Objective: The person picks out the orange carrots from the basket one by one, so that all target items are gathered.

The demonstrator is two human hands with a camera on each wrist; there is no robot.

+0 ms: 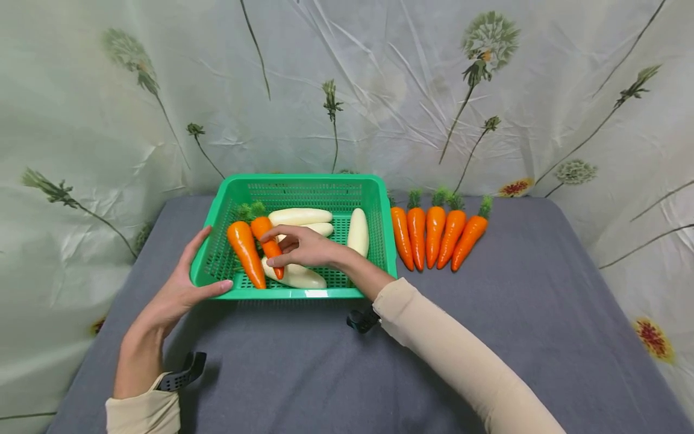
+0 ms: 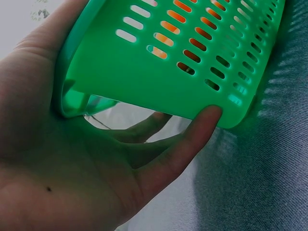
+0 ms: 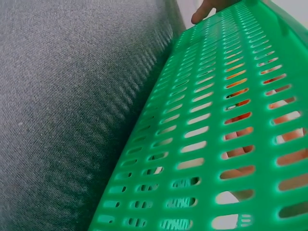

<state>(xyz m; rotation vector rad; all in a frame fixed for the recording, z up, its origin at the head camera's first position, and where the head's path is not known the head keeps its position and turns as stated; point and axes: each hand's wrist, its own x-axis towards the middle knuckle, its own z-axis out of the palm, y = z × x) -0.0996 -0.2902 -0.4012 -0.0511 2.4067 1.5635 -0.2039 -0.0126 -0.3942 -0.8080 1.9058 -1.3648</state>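
Observation:
A green plastic basket (image 1: pixel 314 293) with slotted walls stands on the table. My left hand (image 1: pixel 181 295) grips its front left corner, thumb over the rim; in the left wrist view, the fingers (image 2: pixel 183 149) reach along the outside of the wall. Inside the basket, my right hand (image 1: pixel 303 246) holds a carrot (image 1: pixel 262 226) with a green top between thumb and fingers. Left of it another carrot (image 1: pixel 246 254) lies in the basket. Several smooth, long cream-white vegetables (image 1: pixel 300 216) lie there too, one white vegetable (image 1: pixel 298 278) partly under the held carrot. In the right wrist view, the basket wall (image 3: pixel 207 120) hides most of this hand.
To the basket's right, several carrots (image 1: pixel 435 235) lie side by side, green tops toward the back. A grey cloth (image 1: pixel 303 367) covers the table. Behind it hangs a pale curtain (image 1: pixel 379 90) with a dandelion print.

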